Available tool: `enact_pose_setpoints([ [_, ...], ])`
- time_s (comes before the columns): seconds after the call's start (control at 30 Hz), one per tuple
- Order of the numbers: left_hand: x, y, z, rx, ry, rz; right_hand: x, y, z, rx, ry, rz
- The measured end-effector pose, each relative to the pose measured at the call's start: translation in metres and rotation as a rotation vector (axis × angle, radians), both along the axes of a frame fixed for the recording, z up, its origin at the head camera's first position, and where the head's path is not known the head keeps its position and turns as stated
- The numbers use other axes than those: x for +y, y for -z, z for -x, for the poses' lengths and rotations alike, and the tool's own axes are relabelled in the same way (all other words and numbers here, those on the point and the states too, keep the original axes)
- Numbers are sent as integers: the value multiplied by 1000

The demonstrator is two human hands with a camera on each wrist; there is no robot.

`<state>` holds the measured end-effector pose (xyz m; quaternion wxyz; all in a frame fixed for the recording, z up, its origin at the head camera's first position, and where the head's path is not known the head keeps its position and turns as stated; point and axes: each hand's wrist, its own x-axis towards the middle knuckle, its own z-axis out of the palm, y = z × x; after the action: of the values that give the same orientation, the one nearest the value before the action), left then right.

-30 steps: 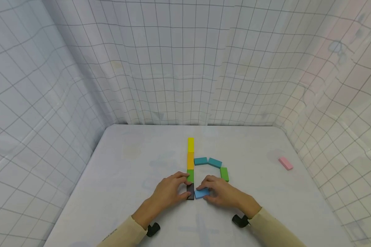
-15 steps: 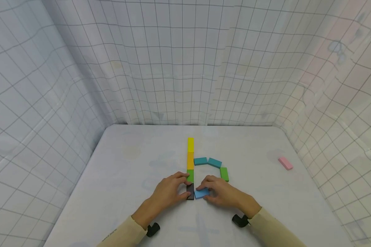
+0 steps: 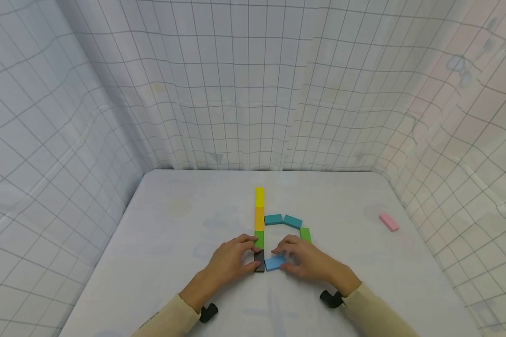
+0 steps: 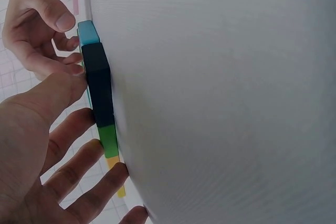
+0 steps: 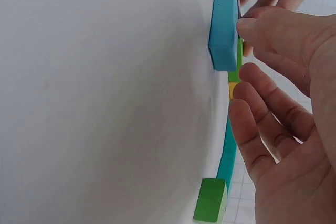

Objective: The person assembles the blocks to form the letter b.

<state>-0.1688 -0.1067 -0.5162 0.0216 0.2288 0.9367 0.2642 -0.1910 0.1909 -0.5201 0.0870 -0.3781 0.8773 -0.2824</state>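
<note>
My left hand [image 3: 233,259] rests on a row of rectangular blocks, its thumb and index finger touching the black block [image 3: 259,261] and its middle finger the green block [image 3: 259,240] just beyond. In the left wrist view these fingers lie spread along the row. A light blue block [image 3: 273,264] lies slightly tilted beside the black block's right side. Over it hovers my right hand [image 3: 309,260], thumb close to the light blue block [image 5: 224,27] and other fingers lifted away from it; whether the thumb touches is unclear.
Orange [image 3: 259,219] and yellow [image 3: 259,197] blocks continue the row away from me. Two teal blocks [image 3: 274,219] and another green block [image 3: 305,234] curve to the right of it. A pink block [image 3: 389,222] lies far right on the white table [image 3: 185,196]. Grid-patterned curtains [image 3: 253,93] surround it.
My right hand has loosened from the light blue block and shifted slightly right, its fingers coming off the block's far edge. The left hand has stayed in place.
</note>
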Motion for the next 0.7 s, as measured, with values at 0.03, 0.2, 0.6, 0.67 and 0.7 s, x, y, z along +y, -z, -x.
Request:
enact_pose_setpoints([
  [0.03,0,0,0,-2,-1,2,2,0,1,15,-1,8],
  [0.2,0,0,0,-15,-6,2,11,-5,3,54,18,51],
  [0.6,-1,0,0,-19,-3,-8,45,-11,8,148,125,92],
  [0.67,-1,0,0,-23,0,-10,52,-11,9,170,127,123],
  [0.7,-1,-1,-1,-25,1,-11,55,-10,9,182,127,139],
])
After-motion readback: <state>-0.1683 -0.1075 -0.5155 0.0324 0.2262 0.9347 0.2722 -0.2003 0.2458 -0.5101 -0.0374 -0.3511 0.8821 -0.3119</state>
